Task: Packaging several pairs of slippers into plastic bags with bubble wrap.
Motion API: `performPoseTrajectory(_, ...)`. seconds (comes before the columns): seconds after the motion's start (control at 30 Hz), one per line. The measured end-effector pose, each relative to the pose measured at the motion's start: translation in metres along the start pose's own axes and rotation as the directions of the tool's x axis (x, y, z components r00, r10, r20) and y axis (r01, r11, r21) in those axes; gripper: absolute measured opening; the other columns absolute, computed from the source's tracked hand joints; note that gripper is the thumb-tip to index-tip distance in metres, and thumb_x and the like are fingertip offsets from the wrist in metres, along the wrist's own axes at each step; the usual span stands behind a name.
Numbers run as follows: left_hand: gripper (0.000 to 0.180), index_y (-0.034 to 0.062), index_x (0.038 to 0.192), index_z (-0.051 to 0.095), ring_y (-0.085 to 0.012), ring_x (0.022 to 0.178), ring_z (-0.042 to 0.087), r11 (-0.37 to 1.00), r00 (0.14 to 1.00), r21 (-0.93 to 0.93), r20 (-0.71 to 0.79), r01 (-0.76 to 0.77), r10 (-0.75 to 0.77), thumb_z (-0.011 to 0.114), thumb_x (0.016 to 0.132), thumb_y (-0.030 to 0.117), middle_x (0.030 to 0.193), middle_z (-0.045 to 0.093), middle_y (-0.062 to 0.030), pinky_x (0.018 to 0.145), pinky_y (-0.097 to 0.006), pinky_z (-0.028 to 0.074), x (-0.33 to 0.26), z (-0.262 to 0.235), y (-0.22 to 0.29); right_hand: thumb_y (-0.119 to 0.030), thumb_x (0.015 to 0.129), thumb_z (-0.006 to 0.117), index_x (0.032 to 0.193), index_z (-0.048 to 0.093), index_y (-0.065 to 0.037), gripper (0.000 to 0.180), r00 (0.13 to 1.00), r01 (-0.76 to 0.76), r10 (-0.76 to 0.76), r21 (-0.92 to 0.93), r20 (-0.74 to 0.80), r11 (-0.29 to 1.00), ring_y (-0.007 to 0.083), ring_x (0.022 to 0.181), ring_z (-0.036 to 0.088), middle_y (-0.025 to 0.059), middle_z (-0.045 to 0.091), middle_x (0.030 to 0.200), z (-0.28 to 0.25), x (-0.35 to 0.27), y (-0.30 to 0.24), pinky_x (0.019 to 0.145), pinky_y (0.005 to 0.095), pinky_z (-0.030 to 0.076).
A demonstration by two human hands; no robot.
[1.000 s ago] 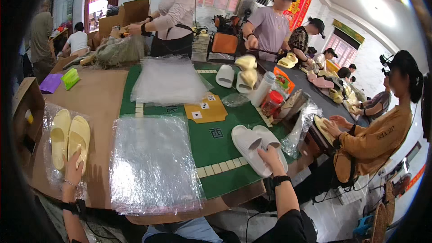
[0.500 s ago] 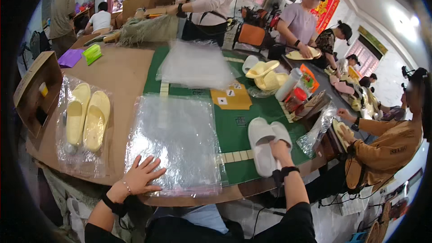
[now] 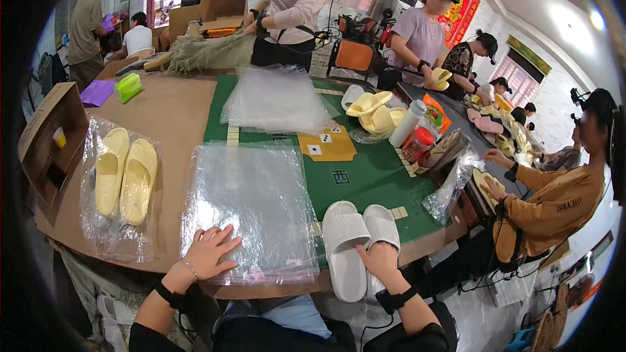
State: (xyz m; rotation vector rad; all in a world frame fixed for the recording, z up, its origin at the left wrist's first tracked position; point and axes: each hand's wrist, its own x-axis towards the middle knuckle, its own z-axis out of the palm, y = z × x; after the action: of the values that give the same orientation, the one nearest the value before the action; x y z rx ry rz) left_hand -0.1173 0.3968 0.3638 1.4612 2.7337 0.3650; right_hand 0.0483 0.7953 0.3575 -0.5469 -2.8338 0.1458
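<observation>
- The left hand [image 3: 210,255] lies flat, fingers spread, on the near edge of the clear bag stack [image 3: 254,208]; it grips nothing.
- The right hand [image 3: 379,262] rests on the heel end of the white slippers [image 3: 355,238], fingers curled loosely over them.
- The slippers lie side by side at the near edge of the table [image 3: 176,111], just right of the bags, partly on the green mat [image 3: 365,176].
- Yellow slippers in a bag [image 3: 120,176] lie well left of the stack.
</observation>
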Motion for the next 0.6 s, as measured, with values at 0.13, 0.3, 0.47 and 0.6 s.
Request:
performPoseTrajectory(0.13, 0.047, 0.0227, 0.128, 0.049, -0.0290, 0.115, 0.041, 0.993, 0.997, 0.114, -0.076, 0.018, -0.009, 0.057, 0.083, 0.038, 0.134, 0.044, -0.0072, 0.092, -0.048, 0.031, -0.011, 0.020, -0.001, -0.036, 0.084, 0.052, 0.060, 0.063, 0.003, 0.047, 0.998, 0.024, -0.025, 0.015, 0.066, 1.000, 0.0377, 0.051, 0.058, 0.0212, 0.059, 0.057, 0.022, 0.005, 0.011, 0.049, 0.0469, 0.045)
performPoseTrajectory(0.3, 0.040, 0.0219, 0.129, 0.048, -0.0335, 0.115, 0.042, 0.999, 0.998, -0.029, -0.060, 0.016, -0.017, 0.046, 0.091, 0.033, 0.132, 0.046, -0.0085, 0.093, -0.048, 0.034, 0.016, 0.020, 0.003, -0.022, 0.085, 0.053, 0.078, 0.064, 0.006, 0.031, 0.999, 0.031, -0.027, 0.070, -0.046, 0.997, 0.0417, 0.073, 0.060, 0.0279, 0.061, 0.076, 0.012, -0.011, 0.037, 0.069, 0.0475, 0.045)
performPoseTrajectory(0.47, 0.041, 0.0196, 0.132, 0.044, -0.0365, 0.123, 0.038, 0.995, 0.995, -0.030, 0.030, 0.099, -0.098, 0.043, 0.092, 0.027, 0.138, 0.042, -0.0087, 0.101, -0.047, 0.028, 0.041, 0.009, 0.013, -0.007, 0.083, 0.055, 0.109, 0.056, 0.007, 0.029, 0.977, 0.182, -0.213, 0.436, 0.022, 0.881, 0.0393, 0.098, 0.057, 0.0279, 0.058, 0.105, -0.041, -0.037, 0.012, 0.081, 0.0431, 0.044)
performPoseTrajectory(0.6, 0.041, 0.0160, 0.133, 0.042, -0.0325, 0.128, 0.034, 0.998, 0.999, -0.050, 0.030, 0.036, -0.035, 0.041, 0.093, 0.023, 0.140, 0.040, -0.0076, 0.104, -0.047, 0.024, 0.061, 0.007, 0.022, -0.003, 0.079, 0.057, 0.120, 0.049, 0.004, 0.042, 0.876, 0.185, -0.435, 0.686, 0.210, 0.703, 0.0403, 0.116, 0.048, 0.0248, 0.051, 0.123, -0.094, -0.062, -0.041, 0.097, 0.0412, 0.038)
